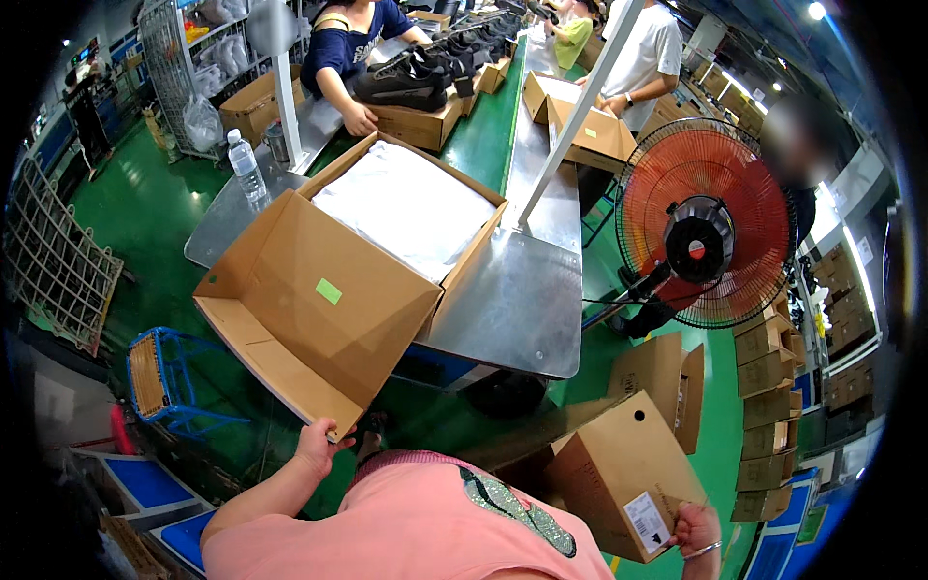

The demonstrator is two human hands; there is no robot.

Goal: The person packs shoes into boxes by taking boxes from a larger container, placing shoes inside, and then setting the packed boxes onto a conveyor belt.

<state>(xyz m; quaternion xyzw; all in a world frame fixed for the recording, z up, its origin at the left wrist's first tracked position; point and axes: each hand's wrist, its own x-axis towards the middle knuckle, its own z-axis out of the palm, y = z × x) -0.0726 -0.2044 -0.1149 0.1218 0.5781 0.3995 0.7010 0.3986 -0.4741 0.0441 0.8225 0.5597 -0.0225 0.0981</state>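
Note:
A large brown shoe box [454, 275] rests open on the metal table end, its contents covered by white paper [406, 205]. Its hinged lid [280, 280] leans toward me and carries a small green sticker [329, 291] on the inner face. My left hand [321, 449] is closed on the lid's near edge, at the front flap's lower corner. Low on the right, my right hand [694, 528] grips the lower corner of another brown cardboard box [619, 474], beside a white label [646, 522]. That box is tilted against my right side, and part of it is hidden behind my body.
A big orange-red fan [706, 222] stands right of the table [532, 309]. Farther along the line are black shoes [406, 82] on boxes and several co-workers. A water bottle [247, 169] sits at the table's left edge, a blue stool [169, 377] below. Boxes [768, 425] are stacked at right.

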